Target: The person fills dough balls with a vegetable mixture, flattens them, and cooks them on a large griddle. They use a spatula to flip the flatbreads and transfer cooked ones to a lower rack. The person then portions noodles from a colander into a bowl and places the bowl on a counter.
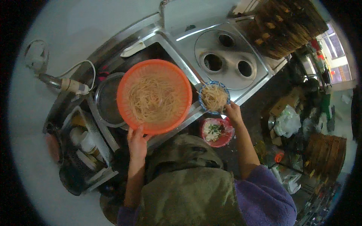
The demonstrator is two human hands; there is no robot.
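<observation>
My left hand grips the near rim of an orange plastic colander, which holds a heap of pale shredded strips. My right hand holds a blue-and-white patterned bowl by its right side. More of the pale strips are heaped in this bowl, and what looks like a thin stick pokes out at its upper left. The bowl is just right of the colander, over the counter's front edge.
A round metal vessel stands left of the colander, in the sink area. Beyond the bowl is a steel worktop with three round openings. Below the bowl sits a pink basin of scraps. Stacked bamboo steamers rise at upper right.
</observation>
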